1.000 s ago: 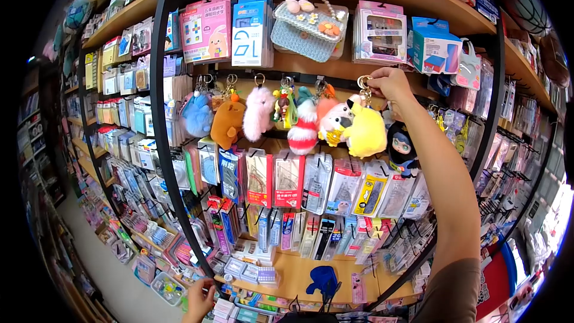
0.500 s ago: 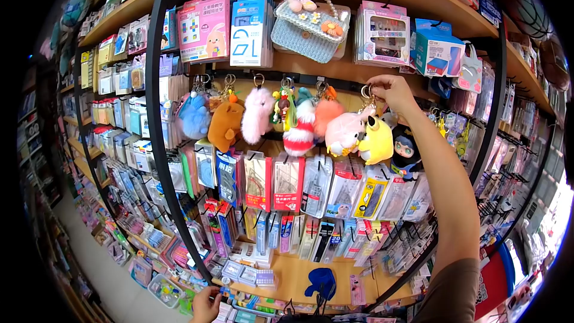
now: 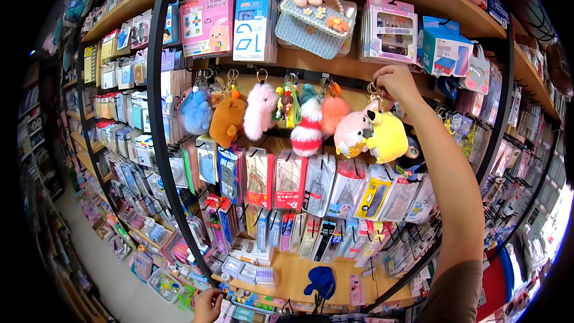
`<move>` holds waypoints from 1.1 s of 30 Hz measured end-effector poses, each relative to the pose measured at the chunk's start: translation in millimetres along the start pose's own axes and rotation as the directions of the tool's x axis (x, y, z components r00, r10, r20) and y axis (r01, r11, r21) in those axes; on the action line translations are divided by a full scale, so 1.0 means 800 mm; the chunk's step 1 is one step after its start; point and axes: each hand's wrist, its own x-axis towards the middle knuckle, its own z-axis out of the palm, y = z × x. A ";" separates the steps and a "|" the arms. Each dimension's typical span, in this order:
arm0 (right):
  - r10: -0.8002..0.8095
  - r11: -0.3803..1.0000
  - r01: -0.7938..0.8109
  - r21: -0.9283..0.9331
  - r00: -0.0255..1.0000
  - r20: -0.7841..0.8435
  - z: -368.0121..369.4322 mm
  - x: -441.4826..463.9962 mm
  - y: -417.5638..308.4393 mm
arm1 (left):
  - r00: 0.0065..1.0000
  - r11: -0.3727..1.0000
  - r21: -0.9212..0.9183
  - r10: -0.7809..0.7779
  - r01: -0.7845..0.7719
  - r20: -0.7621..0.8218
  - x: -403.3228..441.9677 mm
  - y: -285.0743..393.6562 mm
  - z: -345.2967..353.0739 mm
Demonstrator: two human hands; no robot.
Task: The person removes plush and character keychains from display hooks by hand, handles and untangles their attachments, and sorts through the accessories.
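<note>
With its fingers pinched, my right hand (image 3: 394, 87) holds the metal rings (image 3: 375, 90) of plush keychains at the hanging rail. Below those rings dangle a yellow plush (image 3: 388, 137) and a pink plush (image 3: 353, 133), touching each other. A dark-hooded doll (image 3: 412, 154) is partly hidden behind the yellow plush and my forearm. To the left hang a coral pompom (image 3: 336, 115), a red and white plush (image 3: 307, 134), a pink fluffy plush (image 3: 259, 110) and a brown plush (image 3: 227, 122). Low at the left, my left hand (image 3: 208, 306) has curled fingers near the shelf edge; whether it holds anything is hidden.
A blue knitted bag (image 3: 311, 29) and boxed goods hang above. Packaged rulers (image 3: 290, 182) hang in rows below the plushes. Black shelf posts (image 3: 156, 84) stand at both sides. A dark blue item (image 3: 321, 281) lies on the bottom shelf (image 3: 287, 272).
The yellow and pink plushes have swung and turned, and the pink one now faces forward beside the yellow one. My right hand stays at the rings. My left hand has moved slightly down and right.
</note>
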 end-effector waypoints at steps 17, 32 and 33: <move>0.046 0.999 -0.046 0.017 0.999 -0.017 0.009 -0.021 0.018 | 0.992 0.977 0.173 0.117 -0.123 0.045 -0.017 0.019 -0.008; -0.099 0.773 -0.072 -0.630 0.968 -0.233 0.057 -0.015 0.073 | 0.994 0.975 0.202 0.084 -0.098 0.076 -0.027 0.018 -0.008; -0.033 0.797 -0.075 -0.599 0.985 -0.168 0.056 -0.013 0.069 | 0.993 0.972 0.214 0.079 -0.095 0.086 -0.030 0.017 -0.010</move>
